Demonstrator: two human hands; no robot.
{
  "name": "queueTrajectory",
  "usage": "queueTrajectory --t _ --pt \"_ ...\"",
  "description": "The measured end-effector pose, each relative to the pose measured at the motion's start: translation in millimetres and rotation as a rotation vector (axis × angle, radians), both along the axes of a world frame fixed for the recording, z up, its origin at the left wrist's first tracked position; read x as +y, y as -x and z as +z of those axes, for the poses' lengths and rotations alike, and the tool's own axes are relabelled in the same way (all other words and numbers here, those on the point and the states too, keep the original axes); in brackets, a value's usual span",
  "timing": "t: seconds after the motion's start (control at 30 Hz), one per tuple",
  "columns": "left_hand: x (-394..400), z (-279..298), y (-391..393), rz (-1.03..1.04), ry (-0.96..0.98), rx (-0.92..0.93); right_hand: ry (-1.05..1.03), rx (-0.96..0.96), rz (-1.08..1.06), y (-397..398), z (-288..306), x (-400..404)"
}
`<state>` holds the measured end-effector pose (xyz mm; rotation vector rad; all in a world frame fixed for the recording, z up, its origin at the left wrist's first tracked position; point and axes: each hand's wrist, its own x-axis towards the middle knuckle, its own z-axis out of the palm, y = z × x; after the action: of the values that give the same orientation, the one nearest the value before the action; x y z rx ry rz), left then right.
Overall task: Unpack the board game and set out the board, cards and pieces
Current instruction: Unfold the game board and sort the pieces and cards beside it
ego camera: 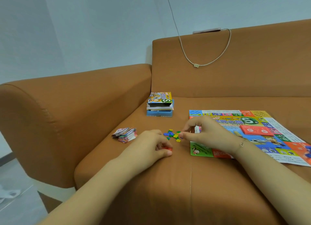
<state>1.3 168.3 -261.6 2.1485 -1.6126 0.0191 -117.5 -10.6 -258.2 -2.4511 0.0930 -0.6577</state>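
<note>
A colourful paper game board (262,123) lies unfolded on the sofa seat at the right, with a stack of red cards (255,130) on it. A small heap of blue, green and yellow game pieces (173,135) sits on the seat between my hands. My left hand (154,144) rests on the cushion, its fingers curled around several red pieces (168,148). My right hand (207,132) pinches a small piece at the heap's right edge. A fanned pile of paper play money (125,134) lies to the left. The open game box (159,103) stands behind.
Everything lies on an orange-brown sofa (185,182); its armrest (67,115) rises at the left and the backrest behind. A phone (207,30) with a dangling white cable (196,65) rests on the backrest top. The floor drops away at the lower left.
</note>
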Motion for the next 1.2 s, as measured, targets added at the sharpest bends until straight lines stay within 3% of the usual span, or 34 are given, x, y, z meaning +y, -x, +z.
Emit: queueTrajectory --t 0.2,0.4,0.83,1.03,1.2 --pt "1 -5 -1 -0.001 0.067 0.001 0.02 -0.006 -0.008 1 -1 0" --pt "-4 -8 3 0.043 0.032 -0.173 0.026 -0.014 -0.018 3 -2 0" --pt "-11 -14 14 0.199 0.032 -0.252 0.006 -0.032 -0.047 10 -5 2" --pt "-3 -30 8 0.224 0.283 -0.111 -0.012 -0.041 -0.05 14 -4 5" --pt "1 -22 7 0.338 0.516 0.467 -0.011 -0.046 -0.058 15 -4 7"
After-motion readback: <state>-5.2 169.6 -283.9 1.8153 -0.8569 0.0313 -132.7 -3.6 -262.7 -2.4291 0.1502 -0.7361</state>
